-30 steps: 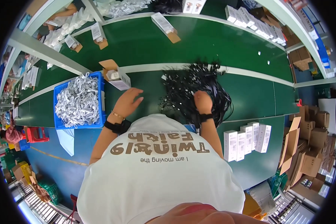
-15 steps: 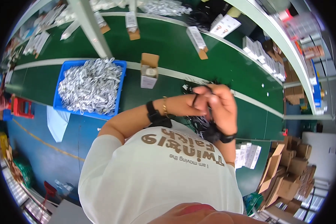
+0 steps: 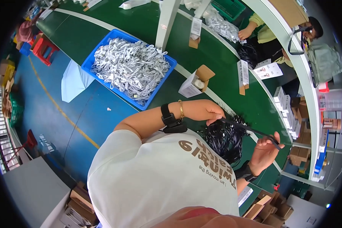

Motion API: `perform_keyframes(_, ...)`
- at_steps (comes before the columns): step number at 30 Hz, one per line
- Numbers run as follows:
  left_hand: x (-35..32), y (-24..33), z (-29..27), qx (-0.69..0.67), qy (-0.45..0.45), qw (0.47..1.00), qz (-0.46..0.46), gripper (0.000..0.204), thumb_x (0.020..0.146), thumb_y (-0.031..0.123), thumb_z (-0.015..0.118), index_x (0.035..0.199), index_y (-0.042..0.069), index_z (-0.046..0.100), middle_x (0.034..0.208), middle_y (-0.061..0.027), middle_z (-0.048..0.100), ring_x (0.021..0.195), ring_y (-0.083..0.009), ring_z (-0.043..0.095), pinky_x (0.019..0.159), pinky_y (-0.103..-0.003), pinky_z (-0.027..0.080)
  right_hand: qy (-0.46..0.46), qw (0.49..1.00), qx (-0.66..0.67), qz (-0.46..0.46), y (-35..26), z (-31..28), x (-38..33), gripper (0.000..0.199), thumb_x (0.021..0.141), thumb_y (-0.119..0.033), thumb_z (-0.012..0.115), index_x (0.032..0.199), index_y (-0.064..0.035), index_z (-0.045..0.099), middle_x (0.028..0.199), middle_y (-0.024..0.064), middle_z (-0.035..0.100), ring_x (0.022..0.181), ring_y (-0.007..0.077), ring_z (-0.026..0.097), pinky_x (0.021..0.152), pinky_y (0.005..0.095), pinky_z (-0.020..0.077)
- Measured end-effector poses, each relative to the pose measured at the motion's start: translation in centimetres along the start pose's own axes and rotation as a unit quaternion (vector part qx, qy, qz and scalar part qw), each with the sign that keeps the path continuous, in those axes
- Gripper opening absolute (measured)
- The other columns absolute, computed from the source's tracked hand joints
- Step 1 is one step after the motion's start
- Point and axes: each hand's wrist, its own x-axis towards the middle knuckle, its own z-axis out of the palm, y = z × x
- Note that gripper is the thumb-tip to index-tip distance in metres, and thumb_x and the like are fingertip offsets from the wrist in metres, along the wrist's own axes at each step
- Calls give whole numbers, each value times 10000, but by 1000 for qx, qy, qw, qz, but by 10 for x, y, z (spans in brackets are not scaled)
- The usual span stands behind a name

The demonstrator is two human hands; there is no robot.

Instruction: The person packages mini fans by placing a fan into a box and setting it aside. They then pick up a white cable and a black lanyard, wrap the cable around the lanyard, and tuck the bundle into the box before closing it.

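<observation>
**Black strip stretched between both hands, above the black pile**

Far left on the green surface (image 3: 114, 26): blue bin (image 3: 88, 60) heaped w/ white bundled cables (image 3: 131, 66). It sits out at arm's reach, probably as bulk stock kept off to the side of your work spot. Just right of it, a small open carton (image 3: 193, 83) lies tilted, flap up, so its mouth faces you.

Your left hand (image 3: 203, 110) is out over the surface, forearm coming across from the body, wrist w/ black watch and thin gold bangle. Fingers closed in a pinch on one end of a thin black strip (image 3: 250, 131), prob. a cable or tie; can't tell which.

The strip runs taut to the right, held up off the surface, seemingly so it stays clear of the rest. Below it, near your torso, lies the tangled black pile (image 3: 224, 140).

Your right hand (image 3: 264, 152) is raised, palm toward you, wrist bent back. Fingers partly curled, thumb and fingertips nipping the strip's other end.

Far right: row of white boxes (image 3: 287, 110); another person (image 3: 262, 32) works on the far side.
</observation>
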Motion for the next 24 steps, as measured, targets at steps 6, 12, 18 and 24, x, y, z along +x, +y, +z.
perform_keyframes(6, -2, -11, 5, 16, 28, 999, -18, 208, 955, 160, 451, 987, 29, 608, 684, -17, 579, 664, -95, 555, 642, -251, 434, 178, 922, -268, -215, 10, 54, 12, 641, 911, -433, 502, 1364, -25, 305, 1196, 159, 485, 1040, 267, 492, 896, 358, 408)
perform_keyframes(12, 2, -8, 7, 32, 79, 996, 19, 182, 938, 137, 453, 877, 32, 588, 647, -9, 584, 655, -91, 572, 624, -245, 444, 228, 512, -721, -406, -15, 25, 2, 676, 904, -342, 562, 1383, 10, 242, 1380, 204, 360, 1254, 303, 385, 1033, 418, 312)
perform_keyframes(18, 2, -22, 4, -208, 118, 970, -46, 174, 945, 145, 467, 1009, 19, 570, 736, -19, 600, 826, -141, 609, 774, -276, 470, 252, 716, -645, -82, 9, -46, -5, 576, 895, -102, 577, 1386, -34, 283, 1196, 176, 538, 1053, 210, 540, 927, 317, 410)
perform_keyframes(24, 3, -32, -1, -498, 179, 847, -55, 227, 947, 129, 465, 1141, 18, 508, 879, -16, 599, 972, -177, 596, 915, -332, 457, -80, 877, -457, 123, 123, -6, -11, 309, 904, -112, 545, 1194, -7, 521, 1044, 94, 632, 921, 148, 595, 839, 263, 445)
